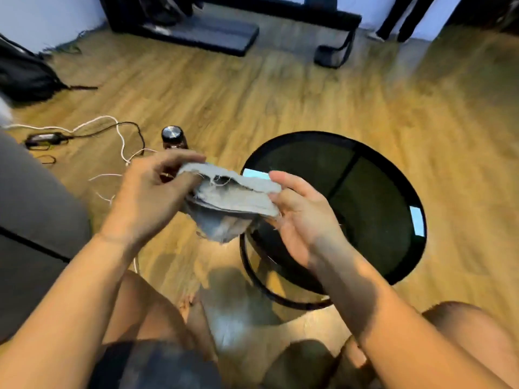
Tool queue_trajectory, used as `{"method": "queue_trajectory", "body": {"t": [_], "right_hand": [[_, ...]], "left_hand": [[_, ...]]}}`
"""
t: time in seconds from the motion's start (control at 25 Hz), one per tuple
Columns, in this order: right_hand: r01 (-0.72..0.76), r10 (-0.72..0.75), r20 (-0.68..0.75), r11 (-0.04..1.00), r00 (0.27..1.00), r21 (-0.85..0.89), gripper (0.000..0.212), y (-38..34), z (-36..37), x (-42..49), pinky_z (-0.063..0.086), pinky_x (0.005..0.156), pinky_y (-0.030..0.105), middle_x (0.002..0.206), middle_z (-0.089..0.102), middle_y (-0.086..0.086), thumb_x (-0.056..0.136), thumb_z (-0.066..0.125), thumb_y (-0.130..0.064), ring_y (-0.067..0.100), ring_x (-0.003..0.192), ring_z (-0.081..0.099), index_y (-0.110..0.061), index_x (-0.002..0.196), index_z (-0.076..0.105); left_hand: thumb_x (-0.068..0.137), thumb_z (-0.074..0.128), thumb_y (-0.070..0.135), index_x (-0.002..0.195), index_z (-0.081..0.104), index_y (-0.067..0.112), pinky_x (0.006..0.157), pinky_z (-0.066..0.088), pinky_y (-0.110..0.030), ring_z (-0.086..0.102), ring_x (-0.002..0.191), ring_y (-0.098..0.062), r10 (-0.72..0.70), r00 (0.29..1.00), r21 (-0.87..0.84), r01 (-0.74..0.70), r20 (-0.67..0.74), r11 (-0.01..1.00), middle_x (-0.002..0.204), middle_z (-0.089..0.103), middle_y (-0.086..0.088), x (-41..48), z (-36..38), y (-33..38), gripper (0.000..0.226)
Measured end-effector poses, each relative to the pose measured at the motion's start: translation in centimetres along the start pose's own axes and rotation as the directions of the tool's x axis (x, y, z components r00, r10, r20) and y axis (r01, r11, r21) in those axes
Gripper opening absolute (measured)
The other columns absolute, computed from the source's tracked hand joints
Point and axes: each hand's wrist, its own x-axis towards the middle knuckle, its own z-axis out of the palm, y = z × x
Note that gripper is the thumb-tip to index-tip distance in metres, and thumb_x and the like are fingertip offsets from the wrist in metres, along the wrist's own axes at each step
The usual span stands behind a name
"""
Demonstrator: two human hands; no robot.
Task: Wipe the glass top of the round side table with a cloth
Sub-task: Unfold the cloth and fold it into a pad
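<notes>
Head view: left hand (151, 189) and right hand (303, 217) pinch opposite cloth (233, 192) edges over the table (373, 220) rim

jar (173, 138), cables (118, 136), backpack (25, 77), sofa (33, 209)

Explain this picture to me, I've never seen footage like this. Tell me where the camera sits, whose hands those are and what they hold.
There is no machine here. A person wears one wide-angle camera on the head, so you look down along their own arms. The left hand and right hand each grip an end of a frayed grey cloth, held in the air, not yet on the glass. Below them, to the right, stands the round table with its dark glass top; the pale patches on it look like reflections. On the wooden floor are a dark jar and some cables.
</notes>
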Motion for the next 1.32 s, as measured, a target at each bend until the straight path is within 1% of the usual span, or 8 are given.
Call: {"method": "queue_trajectory", "body": {"t": [0.2,0.36,0.56,0.72,0.8,0.96,1.12,1.32], "right_hand": [[0.146,-0.183,-0.029,0.861,0.983,-0.487,0.037,-0.9,-7.8,-9.1,0.053,0.079,0.015,0.089,0.075,-0.017,0.083,0.056,0.014,-0.008,0.087,0.068,-0.013,0.097,0.076],[0.183,-0.241,-0.011,0.768,0.971,-0.614,0.036,-0.3,-11.9,-13.2,0.057,0.073,0.018,0.095,0.075,0.008,0.083,0.061,0.018,0.005,0.081,0.072,-0.004,0.111,0.063],[0.319,-0.449,-0.019,0.663,0.893,-0.677,0.010,-3.0,-13.1,-13.5,0.053,0.060,0.026,0.072,0.072,0.000,0.092,0.066,-0.020,0.011,0.064,0.068,-0.012,0.088,0.071],[-0.033,0.039,0.053,0.995,0.998,-0.095,0.076,-2.2,-14.1,-11.7,0.048,0.099,0.043,0.115,0.071,0.015,0.094,0.036,-0.068,0.031,0.111,0.065,-0.002,0.121,0.064],[-0.278,0.260,0.180,0.957,0.949,0.081,0.087,1.0,-14.2,-11.4,0.044,0.107,0.050,0.127,0.067,0.019,0.089,0.031,-0.074,0.036,0.120,0.062,-0.003,0.133,0.058],[-0.316,0.262,0.310,0.939,0.914,0.135,0.085,4.4,-15.3,-10.2,0.039,0.112,0.052,0.140,0.059,0.017,0.073,0.075,-0.056,0.033,0.130,0.055,-0.010,0.140,0.051],[-0.262,0.284,0.168,0.955,0.944,-0.141,0.068,6.3,-16.2,-9.0,0.051,0.102,0.049,0.130,0.064,0.014,0.074,0.085,-0.016,0.031,0.118,0.064,-0.019,0.132,0.050],[-0.330,0.306,-0.147,0.925,0.941,-0.187,0.035,6.8,-17.2,-8.2,0.049,0.101,0.042,0.122,0.064,0.005,0.099,0.051,-0.045,0.023,0.118,0.061,-0.022,0.121,0.062]], "left_hand": [[0.068,0.064,0.014,0.068,0.076,0.022,0.073,0.044,-0.031,0.061,0.079,-0.010,-0.174,0.975,-0.261,0.206,0.140,0.943,0.079,0.071,0.010,-7.4,6.3,4.4,0.014],[0.067,0.072,-0.015,0.103,0.072,0.003,0.072,0.055,-0.026,0.069,0.086,-0.018,-0.191,0.832,-0.294,0.384,0.521,0.875,0.095,0.076,-0.009,-10.6,8.0,5.7,0.040],[0.080,0.073,-0.001,0.089,0.070,-0.002,0.057,0.052,-0.022,0.063,0.066,-0.015,-0.165,0.910,-0.153,0.238,0.381,0.959,0.077,0.071,-0.010,-10.6,8.6,8.1,0.009],[0.093,0.063,0.033,0.096,0.064,-0.004,0.067,0.044,-0.031,0.058,0.072,-0.018,-0.246,0.947,-0.107,0.272,0.209,0.956,0.081,0.063,-0.010,-9.1,10.7,8.8,0.037],[0.097,0.054,0.037,0.104,0.059,-0.005,0.072,0.042,-0.036,0.055,0.079,-0.020,-0.308,0.918,0.103,0.291,0.251,0.951,0.087,0.059,-0.010,-8.9,12.5,8.1,0.043],[0.098,0.044,0.052,0.104,0.061,0.011,0.074,0.047,-0.035,0.060,0.081,-0.021,-0.451,0.875,0.463,0.331,0.174,0.822,0.093,0.064,-0.006,-8.8,13.6,5.7,0.045],[0.099,0.043,0.051,0.116,0.061,0.003,0.094,0.053,-0.043,0.067,0.104,-0.035,-0.650,0.722,0.217,0.613,0.238,0.760,0.109,0.070,-0.013,-9.5,13.3,4.0,0.054],[0.096,0.057,0.030,0.131,0.050,-0.011,0.072,0.061,-0.034,0.069,0.088,-0.031,-0.727,0.540,-0.147,0.833,0.424,0.533,0.103,0.065,-0.022,-10.9,13.2,3.9,0.054]]}}
